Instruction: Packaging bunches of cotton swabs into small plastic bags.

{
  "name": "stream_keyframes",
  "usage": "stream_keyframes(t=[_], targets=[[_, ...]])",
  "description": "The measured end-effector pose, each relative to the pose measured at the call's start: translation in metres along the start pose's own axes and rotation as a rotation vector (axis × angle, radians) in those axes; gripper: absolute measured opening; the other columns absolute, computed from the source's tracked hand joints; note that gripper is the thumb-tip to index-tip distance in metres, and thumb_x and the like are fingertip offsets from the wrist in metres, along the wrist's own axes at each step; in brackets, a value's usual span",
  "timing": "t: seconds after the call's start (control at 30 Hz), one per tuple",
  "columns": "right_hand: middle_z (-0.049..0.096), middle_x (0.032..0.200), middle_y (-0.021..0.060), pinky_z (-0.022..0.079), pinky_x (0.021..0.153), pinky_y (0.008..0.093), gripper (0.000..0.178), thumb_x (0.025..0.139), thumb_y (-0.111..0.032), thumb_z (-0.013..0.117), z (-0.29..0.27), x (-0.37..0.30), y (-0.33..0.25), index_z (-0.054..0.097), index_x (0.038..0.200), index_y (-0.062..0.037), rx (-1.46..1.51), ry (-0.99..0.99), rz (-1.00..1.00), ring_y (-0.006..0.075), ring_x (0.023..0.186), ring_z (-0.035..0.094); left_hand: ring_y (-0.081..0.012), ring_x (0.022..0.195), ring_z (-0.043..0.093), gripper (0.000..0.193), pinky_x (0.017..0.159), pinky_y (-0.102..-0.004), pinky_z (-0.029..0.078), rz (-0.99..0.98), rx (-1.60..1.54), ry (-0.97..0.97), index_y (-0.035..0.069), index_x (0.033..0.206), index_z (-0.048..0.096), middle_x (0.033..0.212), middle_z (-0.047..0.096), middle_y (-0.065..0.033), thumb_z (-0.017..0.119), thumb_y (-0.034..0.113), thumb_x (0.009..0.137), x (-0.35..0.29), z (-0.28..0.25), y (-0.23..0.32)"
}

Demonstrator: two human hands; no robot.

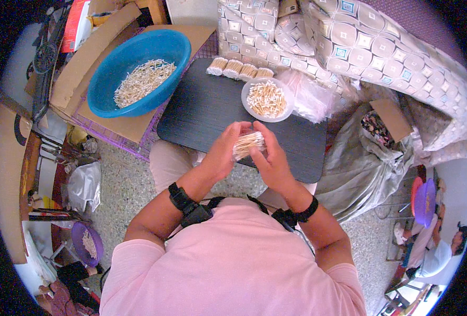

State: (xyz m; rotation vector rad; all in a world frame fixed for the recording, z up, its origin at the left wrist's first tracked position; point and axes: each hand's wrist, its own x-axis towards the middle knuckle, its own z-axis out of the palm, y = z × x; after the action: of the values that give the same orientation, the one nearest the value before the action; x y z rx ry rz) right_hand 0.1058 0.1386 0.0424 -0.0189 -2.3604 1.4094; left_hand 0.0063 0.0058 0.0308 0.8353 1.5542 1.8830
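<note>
Between my two hands, over the near edge of the dark board, is a pack of cotton swabs [249, 144] in what looks like a clear plastic bag. My left hand [224, 149] closes round its left side, and my right hand [272, 159] grips the right side with the thumb across the front. Just beyond them a white bowl [245, 111] holds loose cotton swabs [265, 99]. Several filled swab packs [233, 68] lie in a row at the board's far edge. Clear plastic bags [313, 97] are heaped right of the bowl.
The dark board [202, 105] lies before me. At its left a large blue basin [99, 97] of loose swabs rests on cardboard [196, 45]. A patterned cloth-covered seat [349, 37] stands behind, a grey sack [349, 163] at right. Another person [436, 258] sits far right by a purple basin [426, 203].
</note>
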Motion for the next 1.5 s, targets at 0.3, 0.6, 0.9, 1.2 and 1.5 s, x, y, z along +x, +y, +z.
stream_keyframes(t=[0.3, 0.6, 0.9, 1.2, 1.5], targets=[[0.037, 0.142, 0.0234, 0.028, 0.111, 0.0413, 0.064, 0.091, -0.020, 0.056, 0.003, 0.009, -0.004, 0.027, 0.143, 0.0010, 0.095, -0.014, -0.065, 0.0350, 0.134, 0.036, -0.0245, 0.113, 0.055, 0.055, 0.100, -0.0381, 0.042, -0.164, -0.500, 0.133, 0.003, 0.132, 0.045, 0.124, 0.055, -0.0127, 0.031, 0.047, 0.102, 0.009, 0.002, 0.001], [0.028, 0.148, 0.0238, 0.022, 0.114, 0.0419, 0.070, 0.092, -0.029, 0.055, 0.013, 0.010, -0.013, 0.023, 0.145, 0.0022, 0.099, -0.027, -0.090, 0.0359, 0.138, 0.029, -0.0235, 0.113, 0.055, 0.056, 0.100, -0.0383, 0.043, -0.100, -0.472, 0.260, 0.003, 0.127, 0.049, 0.124, 0.056, -0.0140, 0.031, 0.049, 0.101, 0.021, -0.005, 0.005], [0.031, 0.147, 0.0242, 0.024, 0.113, 0.0414, 0.072, 0.091, -0.029, 0.057, 0.005, 0.019, -0.010, 0.022, 0.145, 0.0026, 0.079, -0.038, -0.109, 0.0364, 0.137, 0.031, -0.0205, 0.111, 0.052, 0.053, 0.098, -0.0375, 0.043, -0.135, -0.676, 0.217, 0.001, 0.125, 0.050, 0.116, 0.057, -0.0101, 0.033, 0.046, 0.102, 0.023, 0.001, 0.006], [0.034, 0.145, 0.0251, 0.026, 0.112, 0.0418, 0.072, 0.090, -0.025, 0.059, 0.003, 0.017, -0.013, 0.023, 0.144, 0.0039, 0.090, -0.019, -0.121, 0.0366, 0.135, 0.034, -0.0213, 0.113, 0.051, 0.054, 0.098, -0.0382, 0.045, -0.156, -0.709, 0.171, 0.002, 0.128, 0.049, 0.119, 0.055, -0.0107, 0.033, 0.046, 0.102, 0.023, -0.002, 0.006], [0.029, 0.147, 0.0257, 0.023, 0.113, 0.0425, 0.081, 0.085, -0.020, 0.064, 0.003, 0.017, -0.017, 0.017, 0.147, 0.0034, -0.047, -0.033, -0.179, 0.0389, 0.138, 0.029, -0.0227, 0.110, 0.055, 0.052, 0.095, -0.0398, 0.047, -0.192, -0.764, 0.242, 0.003, 0.125, 0.050, 0.116, 0.058, -0.0121, 0.034, 0.046, 0.101, 0.024, -0.002, 0.009]])
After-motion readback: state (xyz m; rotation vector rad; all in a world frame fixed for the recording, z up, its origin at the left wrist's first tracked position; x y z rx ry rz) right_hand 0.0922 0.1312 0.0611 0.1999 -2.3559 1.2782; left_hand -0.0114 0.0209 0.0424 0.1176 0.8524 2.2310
